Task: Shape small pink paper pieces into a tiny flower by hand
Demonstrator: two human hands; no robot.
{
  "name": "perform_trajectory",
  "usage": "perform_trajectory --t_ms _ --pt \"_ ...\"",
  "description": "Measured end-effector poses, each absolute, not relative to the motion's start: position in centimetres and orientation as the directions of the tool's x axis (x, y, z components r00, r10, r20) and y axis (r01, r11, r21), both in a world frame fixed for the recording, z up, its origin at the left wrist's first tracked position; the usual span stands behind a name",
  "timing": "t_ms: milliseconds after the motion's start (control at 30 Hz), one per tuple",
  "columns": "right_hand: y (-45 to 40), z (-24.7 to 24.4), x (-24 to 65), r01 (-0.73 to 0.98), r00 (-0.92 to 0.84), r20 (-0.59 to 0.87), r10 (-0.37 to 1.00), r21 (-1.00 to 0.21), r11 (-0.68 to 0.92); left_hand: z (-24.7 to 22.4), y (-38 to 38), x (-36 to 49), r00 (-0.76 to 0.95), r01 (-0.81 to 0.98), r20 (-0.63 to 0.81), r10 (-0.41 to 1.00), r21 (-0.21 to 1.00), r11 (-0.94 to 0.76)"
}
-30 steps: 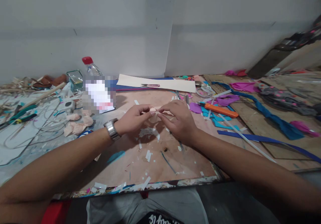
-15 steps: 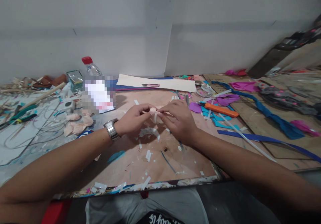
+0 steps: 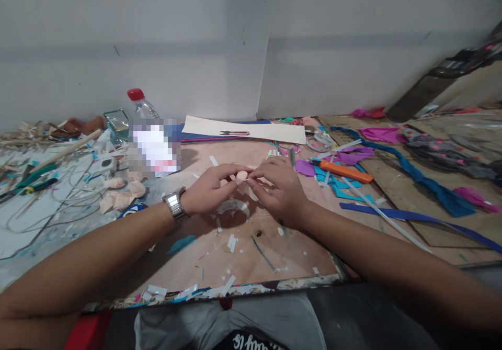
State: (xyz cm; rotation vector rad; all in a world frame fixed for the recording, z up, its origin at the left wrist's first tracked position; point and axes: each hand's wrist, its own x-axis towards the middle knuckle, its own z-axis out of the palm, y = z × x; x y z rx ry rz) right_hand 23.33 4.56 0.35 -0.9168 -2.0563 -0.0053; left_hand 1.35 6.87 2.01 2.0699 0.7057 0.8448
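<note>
A small pale pink rolled piece (image 3: 242,175) is held between my two hands above the middle of the wooden table (image 3: 235,256). My left hand (image 3: 212,187), with a metal watch on its wrist, pinches it from the left with thumb and index finger. From the right, my right hand (image 3: 279,189) grips it with its fingertips. Thin whitish material hangs just under the piece, partly hidden by the fingers. A translucent curled strip (image 3: 235,209) lies on the table below my hands.
A bottle with a red cap (image 3: 136,94) stands at the back left. Small snips (image 3: 234,133) lie on a cream strip (image 3: 274,132). On the right are an orange cutter (image 3: 347,171) and blue strips (image 3: 403,215); pliers (image 3: 37,180) lie far left.
The pale pink piece has turned and its round top now shows more. The whitish strip across it has dropped below. My fingers have shifted slightly.
</note>
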Motion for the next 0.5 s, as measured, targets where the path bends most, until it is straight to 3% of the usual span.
perform_trajectory --t_ms 500 --pt "4.79 0.26 23.25 0.609 -0.328 0.713 0.620 -0.343 0.716 1.83 7.01 1.39 0.723 0.192 0.318 0.613 0.759 -0.622"
